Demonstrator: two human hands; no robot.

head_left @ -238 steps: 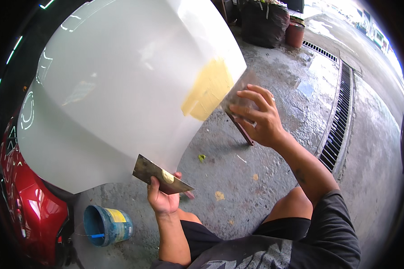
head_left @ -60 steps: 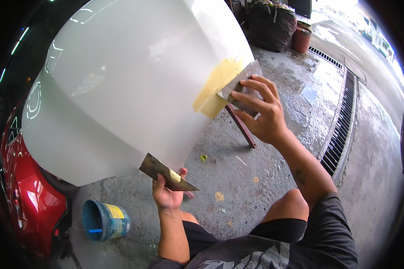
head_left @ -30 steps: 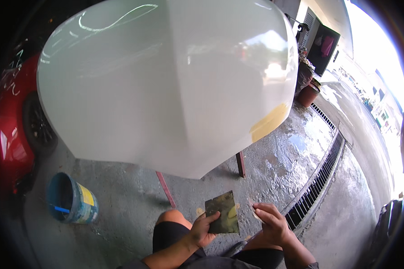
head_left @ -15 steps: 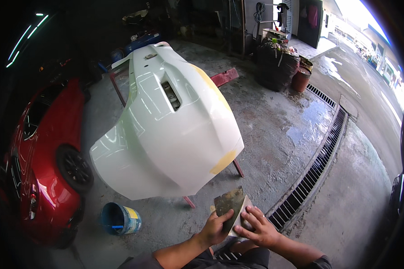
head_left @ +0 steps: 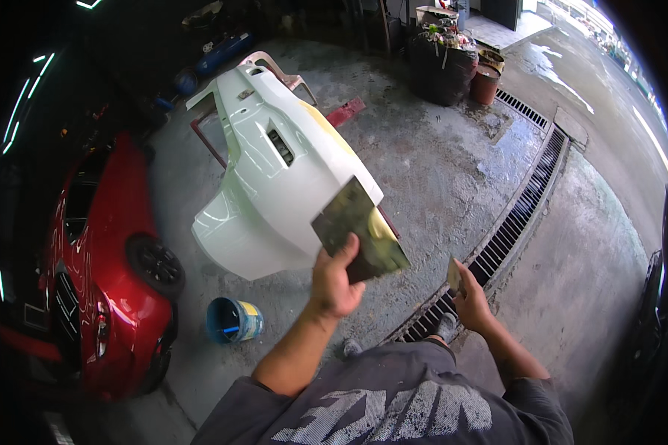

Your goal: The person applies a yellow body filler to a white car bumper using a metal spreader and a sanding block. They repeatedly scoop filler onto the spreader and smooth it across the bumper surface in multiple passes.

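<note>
1. From here I see a white car bumper [head_left: 293,193] lying across the floor.
2. The left hand [head_left: 335,285] grips a rectangular metal putty plate [head_left: 341,215], smeared with yellow filler [head_left: 381,226], before the bumper's near end.
3. The right hand [head_left: 472,302] pinches a small spreader [head_left: 453,274], right of the bumper.
4. 1 blue bucket [head_left: 251,322] and 1 red car [head_left: 122,285] stand left of the bumper's near end.

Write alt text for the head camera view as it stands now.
A person's left hand holds a dark flat plate with yellowish paste on it; the right hand holds a small scraper. Beyond the plate is a white car bumper with a yellow patch, with a red car at left and a blue bucket on the grey floor.
</note>
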